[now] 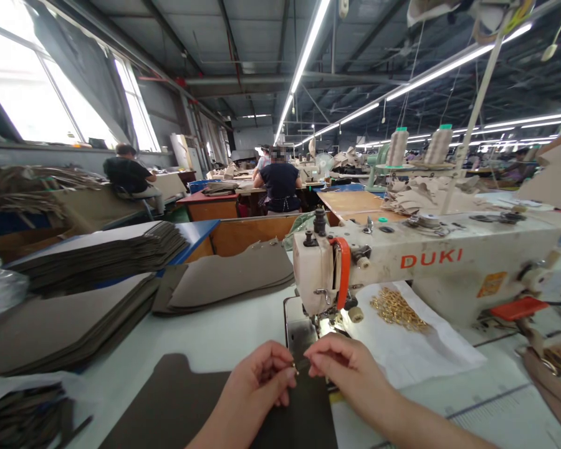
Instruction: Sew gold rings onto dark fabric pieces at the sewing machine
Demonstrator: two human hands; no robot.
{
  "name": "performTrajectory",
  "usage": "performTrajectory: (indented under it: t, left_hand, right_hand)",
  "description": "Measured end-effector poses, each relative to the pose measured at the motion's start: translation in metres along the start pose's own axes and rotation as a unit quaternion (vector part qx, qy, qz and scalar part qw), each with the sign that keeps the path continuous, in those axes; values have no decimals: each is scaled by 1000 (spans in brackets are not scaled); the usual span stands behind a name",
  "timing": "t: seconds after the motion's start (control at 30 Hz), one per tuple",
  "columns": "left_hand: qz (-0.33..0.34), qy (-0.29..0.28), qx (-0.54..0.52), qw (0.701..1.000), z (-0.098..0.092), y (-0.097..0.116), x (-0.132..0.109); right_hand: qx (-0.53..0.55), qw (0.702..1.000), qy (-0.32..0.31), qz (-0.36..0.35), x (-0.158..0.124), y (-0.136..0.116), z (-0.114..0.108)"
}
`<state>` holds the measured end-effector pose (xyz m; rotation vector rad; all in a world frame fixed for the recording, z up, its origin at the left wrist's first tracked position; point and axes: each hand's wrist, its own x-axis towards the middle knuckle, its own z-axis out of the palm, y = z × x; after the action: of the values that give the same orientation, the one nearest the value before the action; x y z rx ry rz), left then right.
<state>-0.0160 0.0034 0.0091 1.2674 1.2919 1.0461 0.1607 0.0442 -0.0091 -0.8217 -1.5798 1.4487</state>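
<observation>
Low in the centre of the frame, the left hand point(262, 381) and the right hand point(341, 366) meet over a dark brown cut piece point(168, 405), whose lower edge runs out of the frame. The left hand's thumb and forefinger pinch a small metal fitting point(293, 368), too tiny to identify. The right hand's fingertips are pressed together just beside it. Whether they grip it too is hard to tell.

At the lower left, a clear plastic bag point(28, 408) of dark pieces is cut off by the corner. Above it lie flat stacks of brown cut pieces point(65, 324), with a smaller stack point(234, 277) nearer the middle. At the upper left a seated person point(128, 173) faces away, and another person point(280, 182) sits further back at centre.

Right of the hands stands a white DUKI sewing machine point(449, 262), its needle area partly hidden behind the knuckles. Under its arm a heap of small gold rings point(397, 308) lies on a white sheet point(430, 355). Two thread cones point(397, 147) rise behind. Brown straps point(549, 380) at the right edge are cropped.
</observation>
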Motion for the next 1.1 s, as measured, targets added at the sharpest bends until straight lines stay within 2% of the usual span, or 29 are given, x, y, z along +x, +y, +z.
performTrajectory:
  t: [0.2, 0.3, 0.47, 0.6, 0.7, 0.93, 1.1]
  left_hand:
    - [-14, -27, -37, 999, -3, -1, 1]
    - [-32, -32, -74, 996, -7, -1, 3]
    - [-33, -54, -58, 996, -4, -2, 7]
    - [-45, -71, -49, 995, -2, 0, 8]
    - [-26, -81, -19, 996, -3, -1, 6]
    - [43, -19, 84, 995, -5, -14, 1]
    - [45, 4, 28, 999, 0, -7, 2]
  right_hand:
    - [101, 990, -58, 81, 5, 3, 6]
    - [124, 985, -51, 108, 11, 5, 4]
    - [137, 983, -47, 116, 13, 11, 4]
    - [128, 984, -69, 106, 9, 8, 7]
    - [77, 992, -66, 76, 1, -2, 10]
    - [-82, 996, -27, 8, -10, -11, 15]
    - [-108, 993, -4, -41, -6, -7, 11]
